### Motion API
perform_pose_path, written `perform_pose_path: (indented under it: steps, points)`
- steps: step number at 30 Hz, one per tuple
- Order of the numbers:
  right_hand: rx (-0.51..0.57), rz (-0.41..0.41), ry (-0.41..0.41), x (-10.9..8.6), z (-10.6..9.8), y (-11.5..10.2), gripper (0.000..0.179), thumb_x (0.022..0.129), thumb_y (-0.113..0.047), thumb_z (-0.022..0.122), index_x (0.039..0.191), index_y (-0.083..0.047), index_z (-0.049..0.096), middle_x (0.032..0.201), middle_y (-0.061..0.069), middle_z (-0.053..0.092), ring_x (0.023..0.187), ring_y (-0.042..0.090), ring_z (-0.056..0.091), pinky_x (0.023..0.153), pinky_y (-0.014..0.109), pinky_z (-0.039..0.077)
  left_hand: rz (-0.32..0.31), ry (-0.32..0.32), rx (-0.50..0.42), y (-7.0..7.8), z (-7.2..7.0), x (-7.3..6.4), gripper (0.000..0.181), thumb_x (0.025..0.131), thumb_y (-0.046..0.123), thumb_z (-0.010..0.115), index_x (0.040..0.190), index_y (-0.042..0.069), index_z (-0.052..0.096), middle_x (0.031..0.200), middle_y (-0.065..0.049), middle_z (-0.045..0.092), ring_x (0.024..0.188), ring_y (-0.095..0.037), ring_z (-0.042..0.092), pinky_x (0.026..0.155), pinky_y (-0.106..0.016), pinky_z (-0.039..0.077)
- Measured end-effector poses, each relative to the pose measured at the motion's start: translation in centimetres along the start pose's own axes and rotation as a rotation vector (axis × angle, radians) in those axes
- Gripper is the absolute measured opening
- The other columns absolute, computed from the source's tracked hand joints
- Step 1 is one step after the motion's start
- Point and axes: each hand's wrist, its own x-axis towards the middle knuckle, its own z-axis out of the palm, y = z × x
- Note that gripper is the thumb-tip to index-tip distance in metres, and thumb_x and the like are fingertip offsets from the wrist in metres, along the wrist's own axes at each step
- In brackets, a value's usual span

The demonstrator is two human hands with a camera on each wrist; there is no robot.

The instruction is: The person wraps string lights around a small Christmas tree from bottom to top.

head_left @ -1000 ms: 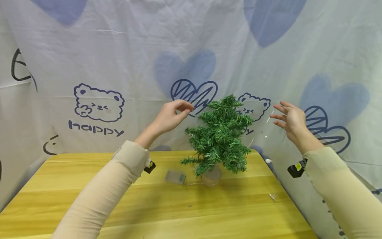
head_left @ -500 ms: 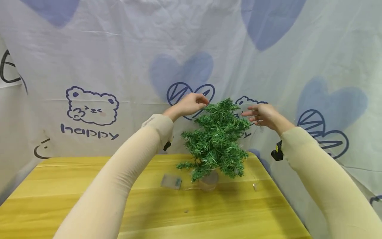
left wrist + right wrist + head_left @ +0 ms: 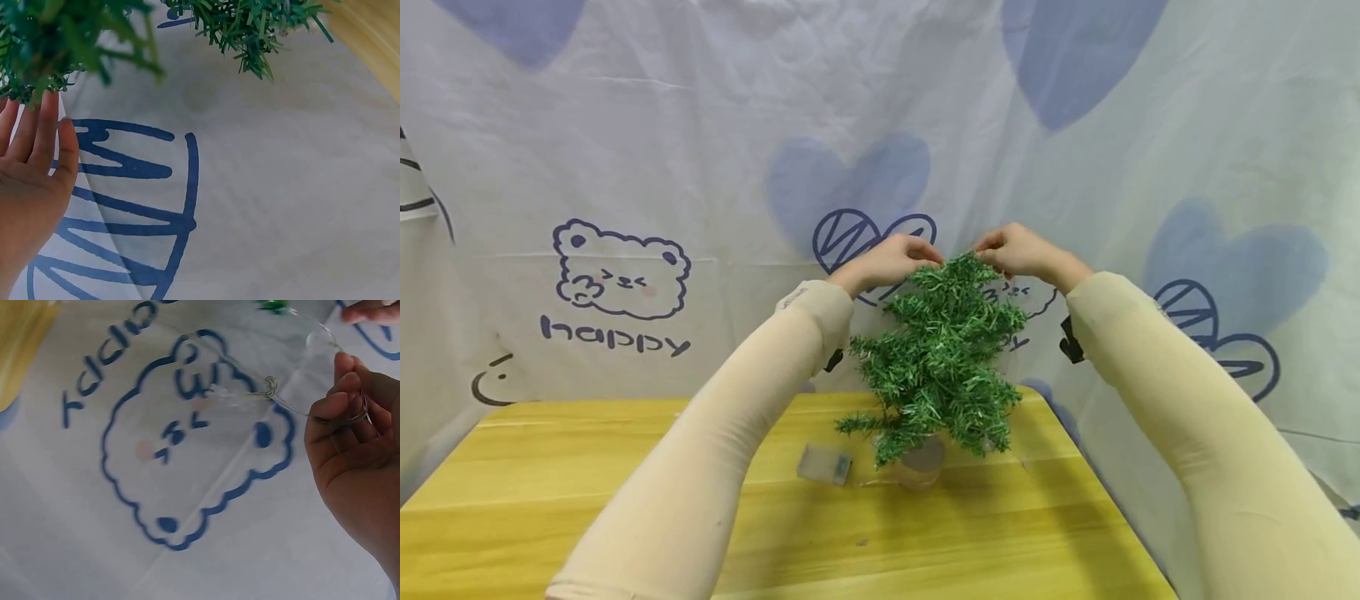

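A small green artificial Christmas tree point(image 3: 943, 358) stands upright in a pale round pot point(image 3: 921, 465) on the wooden table. My left hand point(image 3: 887, 260) is at the left of the treetop; in the left wrist view its fingers reach out nearly straight, with the tips hidden behind the branches. On the other side of the top, my right hand point(image 3: 1022, 250) pinches a thin clear wire point(image 3: 270, 387). In the right wrist view this wire forms a loop with a knot, and one end runs toward a bit of green.
Left of the pot lies a small clear box point(image 3: 823, 465) with a teal end. The wooden table point(image 3: 625, 500) reaches back to a white curtain point(image 3: 722, 167) printed with bears and hearts. A tiny dark speck lies on the tabletop in front.
Both hands have come in to the treetop, the left moving right and the right moving left. The wire that hung from the right hand has come along toward the tree.
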Motion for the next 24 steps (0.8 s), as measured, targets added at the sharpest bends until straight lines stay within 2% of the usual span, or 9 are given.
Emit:
perform_pose_path:
  steps: [4,6,8,10,12,15,17,21,24]
  points:
    - [0.045,-0.025,0.003,0.6,-0.6,-1.5,0.033,0.11,-0.007,0.046,0.136,-0.001,0.065,0.108,0.015,0.068,0.068,0.016,0.049,0.061,0.028,0.045,0.0,-0.012,-0.024,0.1,0.1,0.2,0.037,0.111,0.006,0.042,0.143,0.009,0.06,0.147,-0.01,0.057,0.142,-0.027,0.047,0.118,-0.044,0.04]
    - [0.063,-0.026,-0.019,0.7,-0.8,-2.0,0.034,0.109,-0.004,0.045,0.137,-0.002,0.064,0.124,0.018,0.068,0.068,0.015,0.048,0.061,0.028,0.044,0.002,-0.023,-0.043,0.0,0.1,0.3,0.043,0.108,-0.002,0.038,0.144,0.009,0.06,0.154,-0.01,0.051,0.147,-0.027,0.041,0.12,-0.044,0.037]
    - [0.06,-0.025,-0.038,0.7,-0.9,-2.4,0.038,0.107,-0.001,0.043,0.14,-0.004,0.063,0.132,0.019,0.066,0.07,0.015,0.05,0.061,0.027,0.044,0.009,-0.026,-0.061,0.0,0.1,0.4,0.048,0.105,-0.007,0.036,0.143,0.009,0.061,0.161,-0.007,0.043,0.152,-0.026,0.035,0.121,-0.044,0.035]
    - [0.06,-0.026,-0.053,0.7,-1.0,-2.7,0.037,0.108,-0.003,0.046,0.141,-0.005,0.062,0.135,0.019,0.065,0.074,0.016,0.054,0.062,0.027,0.046,0.013,-0.029,-0.086,0.1,0.0,0.5,0.051,0.103,-0.011,0.036,0.142,0.009,0.062,0.165,-0.005,0.037,0.153,-0.026,0.033,0.121,-0.042,0.035]
    - [0.057,-0.025,-0.058,0.7,-1.1,-3.0,0.036,0.109,-0.006,0.048,0.142,-0.006,0.062,0.135,0.018,0.065,0.084,0.018,0.059,0.065,0.028,0.049,0.012,-0.037,-0.113,0.2,0.0,0.6,0.054,0.102,-0.014,0.035,0.142,0.009,0.062,0.165,-0.005,0.037,0.151,-0.025,0.038,0.12,-0.041,0.037]
    - [0.051,-0.029,-0.058,0.7,-1.2,-3.2,0.034,0.11,-0.01,0.052,0.142,-0.007,0.062,0.135,0.017,0.066,0.094,0.019,0.062,0.068,0.028,0.052,0.006,-0.055,-0.127,0.3,0.0,0.7,0.056,0.102,-0.014,0.035,0.146,0.01,0.06,0.16,-0.008,0.045,0.145,-0.025,0.046,0.119,-0.041,0.039]
    - [0.04,-0.041,-0.059,0.7,-1.2,-3.3,0.034,0.109,-0.005,0.049,0.141,-0.005,0.061,0.134,0.018,0.066,0.097,0.019,0.063,0.068,0.028,0.052,0.002,-0.062,-0.117,0.3,0.0,0.7,0.056,0.103,-0.013,0.035,0.148,0.01,0.058,0.156,-0.009,0.05,0.144,-0.025,0.047,0.119,-0.041,0.039]
    - [-0.072,-0.088,-0.074,0.5,-1.3,-3.4,0.048,0.099,0.012,0.041,0.138,-0.003,0.063,0.132,0.022,0.065,0.082,0.022,0.059,0.063,0.03,0.049,-0.002,-0.048,-0.064,0.1,-0.1,0.5,0.053,0.104,-0.01,0.036,0.147,0.012,0.059,0.151,-0.007,0.055,0.144,-0.025,0.046,0.118,-0.042,0.04]
    - [-0.233,-0.144,-0.079,0.3,-1.5,-3.4,0.055,0.088,0.018,0.04,0.133,0.0,0.067,0.129,0.022,0.066,0.086,0.027,0.062,0.068,0.035,0.053,0.007,-0.015,-0.023,0.0,-0.3,0.3,0.046,0.107,-0.004,0.039,0.142,0.013,0.064,0.147,-0.006,0.059,0.137,-0.023,0.052,0.109,-0.039,0.046]
